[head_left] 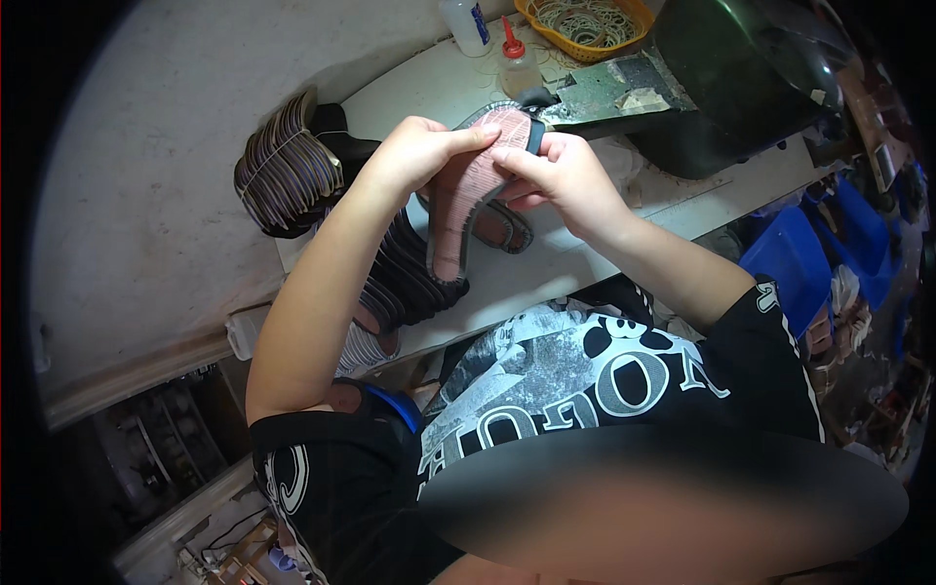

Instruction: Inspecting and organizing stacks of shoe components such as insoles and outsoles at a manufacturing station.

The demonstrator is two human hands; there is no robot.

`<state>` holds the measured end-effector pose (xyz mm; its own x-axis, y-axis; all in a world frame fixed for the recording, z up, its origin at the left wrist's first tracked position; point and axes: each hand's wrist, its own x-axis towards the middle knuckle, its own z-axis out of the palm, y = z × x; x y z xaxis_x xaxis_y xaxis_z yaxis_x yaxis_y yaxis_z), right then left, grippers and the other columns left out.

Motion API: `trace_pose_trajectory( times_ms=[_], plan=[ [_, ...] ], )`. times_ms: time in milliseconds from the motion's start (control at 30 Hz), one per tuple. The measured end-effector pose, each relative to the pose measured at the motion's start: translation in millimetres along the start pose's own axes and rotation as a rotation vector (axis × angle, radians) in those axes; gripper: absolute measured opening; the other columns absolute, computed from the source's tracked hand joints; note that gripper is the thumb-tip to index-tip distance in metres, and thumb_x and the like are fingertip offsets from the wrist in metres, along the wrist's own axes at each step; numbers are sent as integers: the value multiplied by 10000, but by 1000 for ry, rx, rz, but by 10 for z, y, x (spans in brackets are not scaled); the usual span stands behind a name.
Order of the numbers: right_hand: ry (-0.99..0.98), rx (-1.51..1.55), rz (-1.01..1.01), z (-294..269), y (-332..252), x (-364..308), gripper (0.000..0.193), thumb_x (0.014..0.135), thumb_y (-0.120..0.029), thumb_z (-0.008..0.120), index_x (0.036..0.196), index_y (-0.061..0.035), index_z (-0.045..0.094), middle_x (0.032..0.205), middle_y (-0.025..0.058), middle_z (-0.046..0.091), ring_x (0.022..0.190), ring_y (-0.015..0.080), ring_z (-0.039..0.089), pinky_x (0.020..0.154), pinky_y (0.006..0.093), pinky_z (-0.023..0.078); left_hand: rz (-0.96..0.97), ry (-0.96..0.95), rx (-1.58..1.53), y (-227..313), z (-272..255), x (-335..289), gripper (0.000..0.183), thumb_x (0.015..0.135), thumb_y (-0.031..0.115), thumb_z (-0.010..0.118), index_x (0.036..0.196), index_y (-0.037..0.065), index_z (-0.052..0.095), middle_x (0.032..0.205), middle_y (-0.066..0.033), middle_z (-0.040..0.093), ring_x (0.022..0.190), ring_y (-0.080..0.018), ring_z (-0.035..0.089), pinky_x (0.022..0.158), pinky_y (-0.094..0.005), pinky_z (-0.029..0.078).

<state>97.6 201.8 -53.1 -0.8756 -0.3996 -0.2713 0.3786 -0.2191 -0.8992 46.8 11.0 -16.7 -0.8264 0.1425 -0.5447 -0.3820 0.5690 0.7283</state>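
Note:
A pink ribbed shoe insole (466, 190) with a dark stitched edge is held up over the white table, its narrow end pointing down toward me. My left hand (426, 151) grips the wide end from the left, thumb pressed on the pink face. From the right, my right hand (561, 180) pinches the opposite edge, thumb on top and fingers beneath. A dark strip (535, 136) shows at that edge, by my right fingers. Below the held piece lies another dark-edged insole (502, 229), partly covered.
Left of my hands stand a tied bundle of soles (291, 166) and a row of dark insoles (405, 273). Beyond are a red-tipped glue bottle (519, 73), a white bottle (465, 27) and a yellow basket (587, 49) of bands. A green machine (741, 78) stands right, blue bins (790, 263) below.

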Motion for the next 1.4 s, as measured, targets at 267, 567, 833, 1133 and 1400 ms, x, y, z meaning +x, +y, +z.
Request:
trace_pose_trajectory(
  times_ms=[267, 567, 833, 1133, 1400],
  plan=[
    [-28, -126, -199, -69, 221, 70, 308, 822, -164, 683, 1010, 40, 547, 830, 59, 631, 689, 88, 602, 536, 238, 481, -38, 31, 38, -8, 128, 0, 663, 788, 598, 616, 812, -62, 668, 670, -146, 648, 496, -204, 639, 479, -275, 547],
    [-218, -16, -94, -264, 220, -52, 330, 926, -290, 561, 1034, 21, 573, 775, 83, 656, 635, 102, 619, 595, 241, 506, -40, -36, -92, -10, 171, -146, 499, 783, 519, 682, 718, 28, 622, 570, -55, 605, 457, -101, 578, 441, -203, 481],
    [-237, 12, 151, -466, 300, -474, 297, 957, -286, 498, 1012, 3, 535, 690, 68, 615, 458, 72, 548, 397, 166, 416, 25, 134, -111, -39, 101, 37, 438, 779, 467, 700, 679, 48, 616, 485, -16, 533, 394, -83, 503, 404, -199, 403],
    [-361, -74, 103, -66, 217, -344, 258, 965, -294, 485, 993, -40, 513, 714, 17, 570, 498, 49, 552, 375, 175, 376, 209, 137, -424, -401, -291, -398, 514, 942, 484, 459, 695, 48, 571, 494, -48, 545, 440, -145, 528, 489, -271, 467],
    [-53, -1225, -279, -6, 936, -65, 617, 848, -483, 599, 1146, 42, 477, 757, 225, 638, 696, 382, 645, 611, 429, 504, -534, 916, 691, -1828, 208, -1225, 765, 841, 539, 551, 1296, -60, 414, 1355, -277, 400, 1294, -366, 373, 1059, -425, 295]
  ],
)
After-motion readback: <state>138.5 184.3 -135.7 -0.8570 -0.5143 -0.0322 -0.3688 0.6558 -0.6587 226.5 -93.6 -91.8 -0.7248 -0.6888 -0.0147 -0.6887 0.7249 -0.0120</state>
